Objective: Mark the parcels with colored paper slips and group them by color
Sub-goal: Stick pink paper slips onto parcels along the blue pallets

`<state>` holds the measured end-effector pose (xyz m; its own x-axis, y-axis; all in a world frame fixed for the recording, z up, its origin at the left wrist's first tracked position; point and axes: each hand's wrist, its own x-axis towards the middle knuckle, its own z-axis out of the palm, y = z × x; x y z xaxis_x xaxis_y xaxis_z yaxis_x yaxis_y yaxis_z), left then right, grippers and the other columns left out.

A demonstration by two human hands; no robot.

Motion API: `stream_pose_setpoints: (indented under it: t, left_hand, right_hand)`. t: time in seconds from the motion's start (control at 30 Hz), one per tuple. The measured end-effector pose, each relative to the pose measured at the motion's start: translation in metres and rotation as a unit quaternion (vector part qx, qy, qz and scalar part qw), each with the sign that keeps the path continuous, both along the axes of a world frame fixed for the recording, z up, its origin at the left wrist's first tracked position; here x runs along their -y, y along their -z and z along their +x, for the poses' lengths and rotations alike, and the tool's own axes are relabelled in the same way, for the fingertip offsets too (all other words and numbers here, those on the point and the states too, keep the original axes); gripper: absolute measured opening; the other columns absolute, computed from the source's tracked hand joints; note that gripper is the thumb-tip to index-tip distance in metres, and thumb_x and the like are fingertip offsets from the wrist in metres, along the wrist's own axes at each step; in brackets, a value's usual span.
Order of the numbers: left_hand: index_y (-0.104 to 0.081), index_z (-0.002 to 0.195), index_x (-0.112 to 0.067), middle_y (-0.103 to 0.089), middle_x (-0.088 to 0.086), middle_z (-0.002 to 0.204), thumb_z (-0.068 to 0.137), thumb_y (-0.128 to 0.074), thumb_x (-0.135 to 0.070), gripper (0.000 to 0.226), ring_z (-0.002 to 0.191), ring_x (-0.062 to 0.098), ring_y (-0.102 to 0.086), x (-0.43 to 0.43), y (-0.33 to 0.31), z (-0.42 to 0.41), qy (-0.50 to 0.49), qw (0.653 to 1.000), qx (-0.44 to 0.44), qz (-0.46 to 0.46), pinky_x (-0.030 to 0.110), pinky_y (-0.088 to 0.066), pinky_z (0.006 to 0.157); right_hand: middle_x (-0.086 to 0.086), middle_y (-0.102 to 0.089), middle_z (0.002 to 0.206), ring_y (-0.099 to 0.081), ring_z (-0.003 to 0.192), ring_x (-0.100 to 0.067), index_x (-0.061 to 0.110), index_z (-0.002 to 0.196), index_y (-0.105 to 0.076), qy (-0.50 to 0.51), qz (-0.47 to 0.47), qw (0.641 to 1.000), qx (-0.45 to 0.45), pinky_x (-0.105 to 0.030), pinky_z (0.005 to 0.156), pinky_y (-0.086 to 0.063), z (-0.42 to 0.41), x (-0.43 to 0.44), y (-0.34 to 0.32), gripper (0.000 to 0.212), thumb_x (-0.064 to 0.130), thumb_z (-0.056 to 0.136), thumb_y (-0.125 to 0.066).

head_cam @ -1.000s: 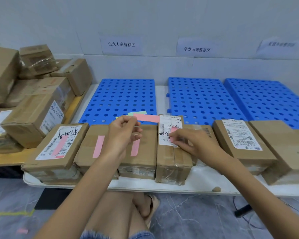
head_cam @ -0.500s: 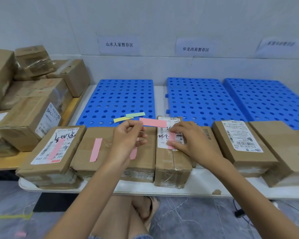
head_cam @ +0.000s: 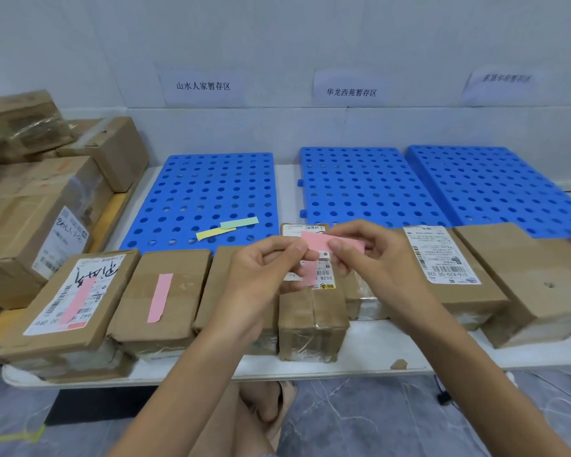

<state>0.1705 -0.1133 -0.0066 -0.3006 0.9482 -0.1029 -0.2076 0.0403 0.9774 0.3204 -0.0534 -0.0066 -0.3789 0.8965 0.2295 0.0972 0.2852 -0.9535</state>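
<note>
Both hands hold one pink paper slip level above a narrow brown parcel. My left hand pinches its left end; my right hand pinches its right part. A second pink slip lies on that parcel's white label. Pink slips also lie on the far-left labelled parcel and on the parcel beside it. The parcel under my left hand is mostly hidden. Two brown parcels at the right carry no slip. A yellow slip and a green slip lie on the left blue pallet.
Two more blue perforated pallets lie on the white table behind the parcel row. A heap of cardboard boxes sits at the left on a wooden surface. Three paper signs hang on the wall.
My right hand has left the slip on the narrow parcel's label and risen to take the right end of the pink slip in my left hand.
</note>
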Motion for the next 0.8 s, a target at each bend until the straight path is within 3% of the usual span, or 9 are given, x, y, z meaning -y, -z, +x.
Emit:
stream_pose_setpoints:
  t: [0.1,0.2,0.27,0.33,0.47,0.63,0.8]
  left_hand:
    - [-0.07,0.096,-0.007,-0.074,0.0,0.081,0.088,-0.062,-0.015,0.014,0.061,0.004,-0.057,0.001,-0.002,0.007,0.031,0.999,0.008,0.009,0.017,-0.052,0.055]
    - [-0.07,0.1,-0.005,-0.074,0.0,0.084,0.087,-0.062,-0.018,0.02,0.065,0.003,-0.058,0.0,-0.002,0.013,0.067,0.998,0.012,0.01,0.017,-0.051,0.054]
    - [-0.07,0.101,-0.003,-0.074,-0.001,0.083,0.087,-0.061,-0.018,0.022,0.065,0.003,-0.057,0.0,-0.001,0.018,0.081,0.997,0.016,0.012,0.016,-0.05,0.054]
    - [-0.07,0.1,-0.004,-0.074,-0.001,0.085,0.085,-0.062,-0.02,0.024,0.065,0.003,-0.057,-0.001,-0.002,0.022,0.085,0.996,0.02,0.015,0.017,-0.05,0.053]
    - [-0.072,0.099,-0.01,-0.075,0.002,0.089,0.073,-0.063,-0.028,0.033,0.067,0.002,-0.059,-0.001,-0.004,0.031,0.099,0.994,0.038,0.018,0.017,-0.05,0.053]
    - [-0.075,0.09,-0.018,-0.074,-0.003,0.086,0.077,-0.065,-0.021,0.016,0.072,0.004,-0.062,0.003,-0.005,0.037,0.084,0.995,0.039,0.027,0.017,-0.051,0.052]
    - [-0.075,0.087,-0.018,-0.074,-0.004,0.081,0.085,-0.064,-0.008,0.016,0.072,0.003,-0.065,0.006,-0.005,0.042,0.048,0.998,-0.013,0.05,0.019,-0.053,0.053]
  right_hand:
    - [0.001,-0.063,0.063,-0.053,0.056,-0.009,0.008,0.094,-0.07,-0.004,-0.06,0.997,-0.058,-0.015,0.061,-0.046,0.013,0.002,-0.002,0.01,0.009,0.085,-0.066]
    - [0.002,-0.065,0.065,-0.056,0.057,-0.008,0.011,0.098,-0.07,0.02,-0.041,0.998,-0.042,-0.016,0.061,-0.047,0.023,0.007,-0.003,0.014,0.009,0.085,-0.067]
    - [0.006,-0.067,0.081,-0.062,0.075,-0.009,0.02,0.1,-0.069,0.084,0.074,0.993,0.042,-0.021,0.073,-0.05,0.027,0.011,-0.001,0.018,0.013,0.084,-0.07]
    - [0.006,-0.061,0.099,-0.058,0.096,-0.012,0.025,0.103,-0.067,0.16,0.227,0.952,0.129,-0.028,0.086,-0.046,0.029,0.014,0.001,0.02,0.02,0.084,-0.071]
    - [-0.002,-0.057,0.098,-0.053,0.094,-0.018,0.017,0.093,-0.071,0.199,0.382,0.892,0.138,-0.047,0.079,-0.046,0.028,0.018,0.001,0.009,0.02,0.084,-0.069]
    - [0.0,-0.059,0.092,-0.053,0.086,-0.018,0.018,0.086,-0.073,0.226,0.394,0.875,0.168,-0.046,0.078,-0.043,0.031,0.018,0.0,0.011,0.028,0.083,-0.071]
    - [0.008,-0.06,0.081,-0.055,0.08,-0.013,0.018,0.082,-0.07,0.201,0.35,0.905,0.136,-0.036,0.071,-0.045,0.028,0.023,-0.001,0.014,0.033,0.084,-0.068]
